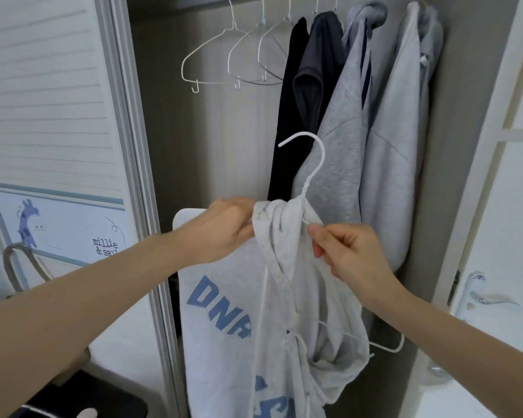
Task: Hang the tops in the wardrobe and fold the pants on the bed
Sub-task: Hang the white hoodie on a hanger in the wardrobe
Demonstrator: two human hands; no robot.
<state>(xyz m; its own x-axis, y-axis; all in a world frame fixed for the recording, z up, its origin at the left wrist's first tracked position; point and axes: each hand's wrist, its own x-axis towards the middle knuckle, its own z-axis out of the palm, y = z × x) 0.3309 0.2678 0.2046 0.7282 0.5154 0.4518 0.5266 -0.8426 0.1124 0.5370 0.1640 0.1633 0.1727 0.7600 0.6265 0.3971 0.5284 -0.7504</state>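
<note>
A light grey hoodie (224,312) with blue letters hangs in front of the open wardrobe, half on a white wire hanger (316,164). My left hand (224,230) grips the bunched neck of the hoodie on its left side. My right hand (344,251) pinches the hanger's wire where it comes out of the neck. The hanger's hook points up and to the left, well below the rail. Its lower right end (396,346) sticks out under the hood.
Three empty wire hangers (221,55) hang at the upper left of the wardrobe. To their right hang a black top (287,116), a dark grey top (317,70) and two grey hoodies (390,131). A sliding door (43,116) stands left, a white door with a handle (483,297) right.
</note>
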